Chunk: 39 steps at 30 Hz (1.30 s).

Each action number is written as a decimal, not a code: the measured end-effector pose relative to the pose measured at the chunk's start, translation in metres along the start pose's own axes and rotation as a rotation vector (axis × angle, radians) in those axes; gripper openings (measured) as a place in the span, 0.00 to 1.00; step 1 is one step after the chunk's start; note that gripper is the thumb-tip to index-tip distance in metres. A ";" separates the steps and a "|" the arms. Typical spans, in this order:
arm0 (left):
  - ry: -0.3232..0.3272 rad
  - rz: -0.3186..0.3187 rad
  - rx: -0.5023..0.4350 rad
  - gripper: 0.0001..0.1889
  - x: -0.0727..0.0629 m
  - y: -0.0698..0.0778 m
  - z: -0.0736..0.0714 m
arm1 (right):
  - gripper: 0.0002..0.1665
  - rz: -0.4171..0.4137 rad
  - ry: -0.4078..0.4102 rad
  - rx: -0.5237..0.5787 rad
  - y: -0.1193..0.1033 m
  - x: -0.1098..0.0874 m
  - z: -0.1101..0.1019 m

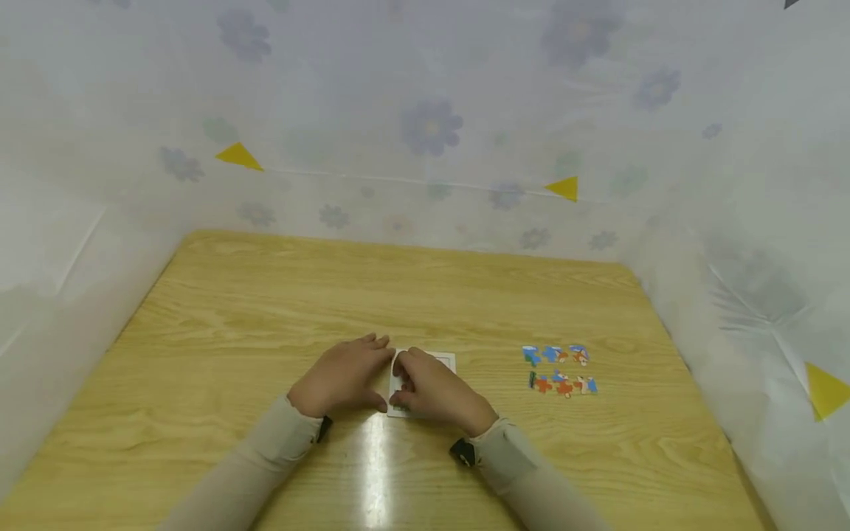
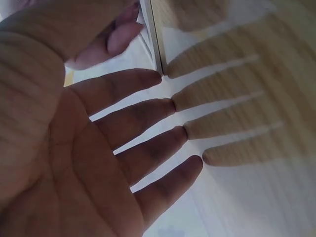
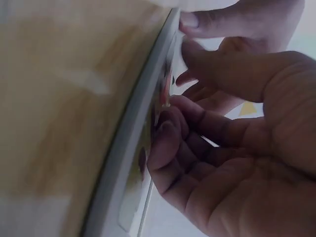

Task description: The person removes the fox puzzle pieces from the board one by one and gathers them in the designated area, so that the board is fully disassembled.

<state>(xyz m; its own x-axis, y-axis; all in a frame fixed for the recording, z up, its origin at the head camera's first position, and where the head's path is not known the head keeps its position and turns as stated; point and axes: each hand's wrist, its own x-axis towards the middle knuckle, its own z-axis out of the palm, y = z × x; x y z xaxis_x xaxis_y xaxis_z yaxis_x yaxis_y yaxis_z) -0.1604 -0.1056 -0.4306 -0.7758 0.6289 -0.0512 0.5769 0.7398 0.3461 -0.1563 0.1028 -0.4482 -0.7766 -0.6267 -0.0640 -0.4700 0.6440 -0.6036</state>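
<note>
A small white-bordered puzzle board [image 1: 448, 361] lies flat on the wooden table in front of the person. My left hand [image 1: 341, 376] is beside its left edge, with the fingers spread and fairly straight; in the left wrist view the fingertips [image 2: 180, 132] touch the tabletop. Over the board is my right hand [image 1: 438, 391], its fingers bent and their tips [image 3: 165, 136] on the board's face in the right wrist view. Its thumb stands apart from them near the left thumb. Whether a piece is under these fingertips is hidden. Reddish printed colour shows on the board there.
Several loose jigsaw pieces [image 1: 563, 383], blue, orange and white, lie in two rows on the table [image 1: 279, 295] to the right of the board. A pale flowered curtain [image 1: 372, 147] with yellow triangles encloses the table at the back and sides.
</note>
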 end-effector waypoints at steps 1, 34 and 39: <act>0.010 0.003 0.007 0.43 0.000 0.000 0.001 | 0.14 0.004 0.000 0.001 0.000 0.000 0.000; 0.115 0.071 0.157 0.37 -0.012 0.020 0.019 | 0.18 -0.047 -0.021 0.126 0.007 -0.010 -0.002; 0.167 0.130 0.232 0.24 -0.014 0.037 0.022 | 0.15 -0.050 0.012 0.154 0.012 -0.009 -0.002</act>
<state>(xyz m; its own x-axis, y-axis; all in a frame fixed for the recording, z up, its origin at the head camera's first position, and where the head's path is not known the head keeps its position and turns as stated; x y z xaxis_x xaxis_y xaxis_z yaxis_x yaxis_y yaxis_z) -0.1222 -0.0814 -0.4379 -0.7119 0.6881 0.1405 0.7021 0.7027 0.1156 -0.1558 0.1168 -0.4529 -0.7595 -0.6501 -0.0221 -0.4389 0.5372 -0.7203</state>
